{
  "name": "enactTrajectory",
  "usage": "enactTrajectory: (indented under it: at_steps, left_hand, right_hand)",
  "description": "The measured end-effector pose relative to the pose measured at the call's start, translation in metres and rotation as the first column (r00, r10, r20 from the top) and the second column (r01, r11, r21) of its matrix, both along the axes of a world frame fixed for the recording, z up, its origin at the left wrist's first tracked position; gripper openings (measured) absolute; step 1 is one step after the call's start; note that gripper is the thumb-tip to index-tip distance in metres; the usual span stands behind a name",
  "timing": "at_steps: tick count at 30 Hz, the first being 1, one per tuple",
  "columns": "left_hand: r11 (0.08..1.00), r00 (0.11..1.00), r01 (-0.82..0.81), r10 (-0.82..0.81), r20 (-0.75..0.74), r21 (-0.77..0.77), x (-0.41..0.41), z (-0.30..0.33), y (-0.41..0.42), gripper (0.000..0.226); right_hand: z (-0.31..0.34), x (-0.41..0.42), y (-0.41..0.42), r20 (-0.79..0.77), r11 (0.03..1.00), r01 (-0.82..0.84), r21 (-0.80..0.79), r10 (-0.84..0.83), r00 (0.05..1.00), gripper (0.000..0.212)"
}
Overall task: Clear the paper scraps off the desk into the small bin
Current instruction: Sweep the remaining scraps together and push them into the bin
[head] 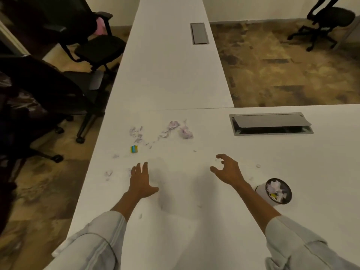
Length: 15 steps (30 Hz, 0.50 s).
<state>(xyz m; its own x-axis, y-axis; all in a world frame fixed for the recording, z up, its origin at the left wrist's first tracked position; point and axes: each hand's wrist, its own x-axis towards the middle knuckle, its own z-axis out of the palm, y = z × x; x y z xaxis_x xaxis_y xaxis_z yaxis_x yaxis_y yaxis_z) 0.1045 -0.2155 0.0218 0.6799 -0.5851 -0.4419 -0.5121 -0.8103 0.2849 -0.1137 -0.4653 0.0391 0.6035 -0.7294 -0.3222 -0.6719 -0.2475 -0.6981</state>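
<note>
Torn white and lilac paper scraps (171,129) lie scattered across the white desk (194,221), most of them beyond my hands, with a crumpled wad (186,132) at the right of the heap. A small yellow and blue scrap (134,148) lies to the left. Tiny bits (108,174) sit near the desk's left edge and others (258,165) to the right. My left hand (141,181) rests flat, fingers spread, holding nothing. My right hand (227,169) hovers with curled, parted fingers, empty. The small round bin (262,191) stands right of my right forearm with scraps inside.
An open grey cable hatch (270,124) is set into the desk at the far right. A second white desk (169,55) with its own hatch extends away. Black office chairs (93,47) crowd the left side, and another chair (327,22) stands far right.
</note>
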Motion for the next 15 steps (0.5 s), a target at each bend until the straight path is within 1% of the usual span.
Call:
enactTrajectory:
  at_steps: [4, 9, 13, 15]
  left_hand:
    - [0.997, 0.998, -0.061, 0.059, 0.038, 0.055, 0.055, -0.002, 0.024, 0.128]
    - [0.989, 0.994, -0.102, 0.099, 0.034, 0.108, 0.112, -0.009, 0.034, 0.136]
    - [0.988, 0.997, -0.077, 0.075, 0.026, 0.135, 0.153, -0.018, 0.025, 0.141]
    - [0.990, 0.999, -0.048, 0.045, 0.027, 0.136, 0.172, -0.024, 0.016, 0.142]
  right_hand:
    - [-0.005, 0.055, -0.012, -0.064, 0.996, -0.088, -0.013, 0.087, 0.994, 0.081]
    - [-0.016, 0.125, -0.030, -0.101, 0.991, -0.125, -0.039, 0.121, 0.988, 0.103]
    - [-0.032, 0.176, -0.045, -0.173, 0.987, -0.156, -0.034, 0.148, 0.974, 0.119]
    - [-0.042, 0.200, -0.051, -0.211, 0.982, -0.180, -0.063, 0.163, 0.964, 0.123]
